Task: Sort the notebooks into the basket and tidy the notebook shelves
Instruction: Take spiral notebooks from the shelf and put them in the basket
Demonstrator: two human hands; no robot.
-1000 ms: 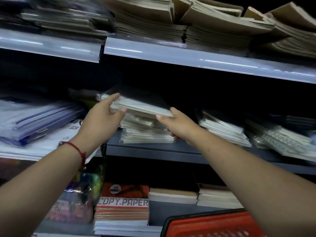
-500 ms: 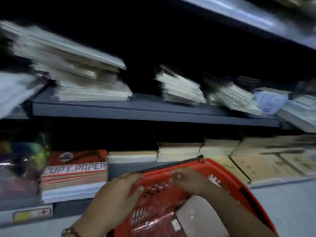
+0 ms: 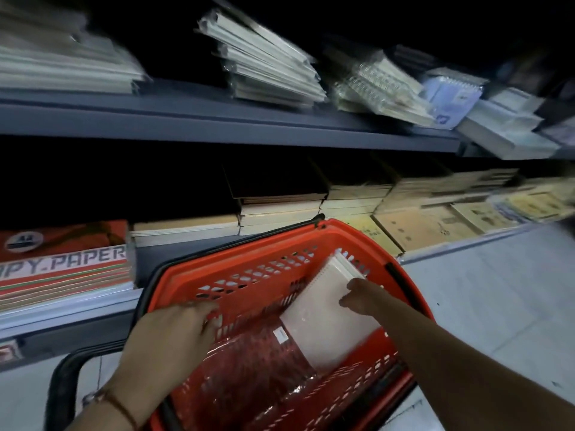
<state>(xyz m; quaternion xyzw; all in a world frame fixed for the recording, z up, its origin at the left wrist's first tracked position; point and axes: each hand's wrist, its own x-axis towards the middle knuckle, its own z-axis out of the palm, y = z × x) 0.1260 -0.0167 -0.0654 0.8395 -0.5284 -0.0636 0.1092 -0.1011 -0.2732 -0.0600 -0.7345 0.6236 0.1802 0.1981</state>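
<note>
1. The red plastic basket [image 3: 236,244] had perforated lattice walls, a rounded rim and a black handle [image 3: 63,387] that lay below and outside the left hand.
2. The left hand [image 3: 168,346] lay inside the basket against its near-left wall, fingers spread and nearly straight, palm down. It rested over a glossy plastic-wrapped dark red notebook [image 3: 249,377]; whether it gripped the wrap could not be determined.
3. The right hand [image 3: 362,298] reached into the basket with fingers loosely extended, fingertips touching the top edge of a pale spiral-bound notebook [image 3: 323,318]. No closed grip was visible.
4. The pale notebook leaned tilted between the two hands, its lower corner overlapping the red notebook. A small white label [image 3: 281,334] sat at that corner.
5. Above the hands, a grey metal shelf [image 3: 217,122] carried slanted stacks of wrapped notebooks [image 3: 267,63] with pale page edges.
6. Beyond the left hand, a ream stack marked "PAPER" [image 3: 62,265] showed red and white bands; its lettering was cut off at the frame edge.
7. Beyond the right hand, flat kraft-brown notebooks [image 3: 423,227] lay on the lower shelf; cover print was blurred.
</note>
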